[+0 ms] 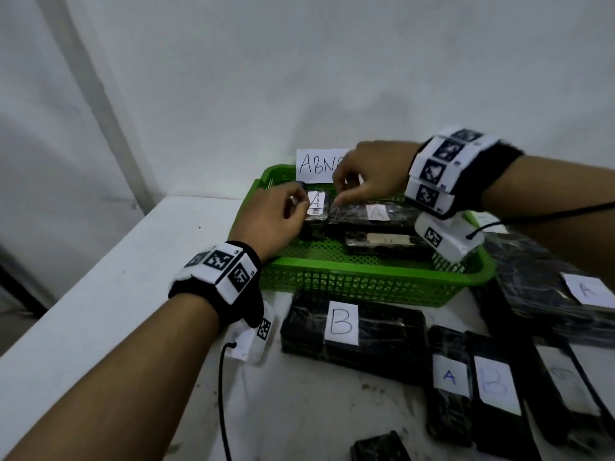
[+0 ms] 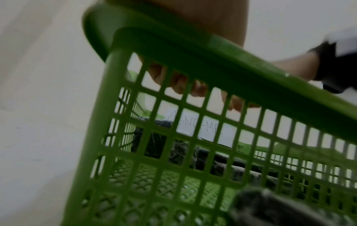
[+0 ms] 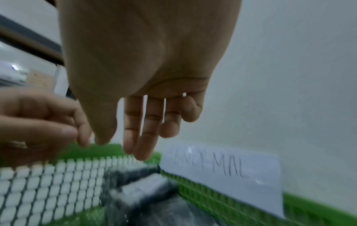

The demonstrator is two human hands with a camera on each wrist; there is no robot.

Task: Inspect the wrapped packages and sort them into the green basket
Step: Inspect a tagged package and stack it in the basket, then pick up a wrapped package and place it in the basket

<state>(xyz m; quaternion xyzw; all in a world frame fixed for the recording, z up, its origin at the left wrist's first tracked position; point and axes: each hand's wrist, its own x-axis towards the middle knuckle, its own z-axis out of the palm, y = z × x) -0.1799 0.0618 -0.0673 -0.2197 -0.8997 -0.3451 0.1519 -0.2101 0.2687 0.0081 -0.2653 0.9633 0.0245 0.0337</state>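
Mid-frame, the green basket (image 1: 366, 281) holds three black film-wrapped packages (image 1: 376, 216), two labelled "A". Both hands hover over them: left hand (image 1: 273, 217) fingers loosely curled, right hand (image 1: 372, 174) fingers hanging relaxed, holding nothing.

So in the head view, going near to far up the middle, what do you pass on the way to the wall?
Package labelled B on the table → near wall of the green basket → unlabelled package inside it → package labelled A → right hand → paper sign at the far rim.
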